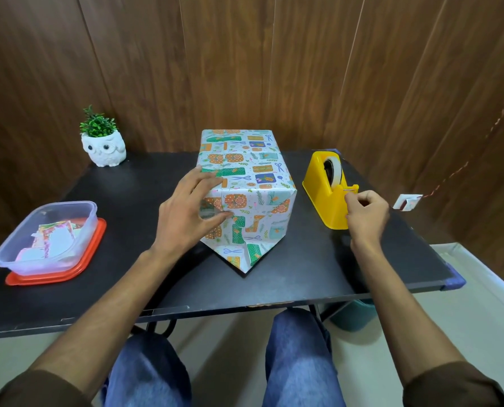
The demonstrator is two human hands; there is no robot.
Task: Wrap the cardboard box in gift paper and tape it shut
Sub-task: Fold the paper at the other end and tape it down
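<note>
- Denim-clad knees (297,356) sit below the near edge of the black table (127,186);
- left hand (186,210), fingers straight and spread, presses folded paper on the near-left corner of the wrapped box (244,177) at mid-table; its pointed paper flap (242,257) lies flat in front;
- right hand (365,212), fingers curled, pinches the tape end (351,188) at the yellow dispenser (327,195).

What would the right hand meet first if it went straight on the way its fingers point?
The tape dispenser: the right hand is at its cutter end, apparently pinching the tape, so almost no gap shows, though depth is hard to judge.
</note>
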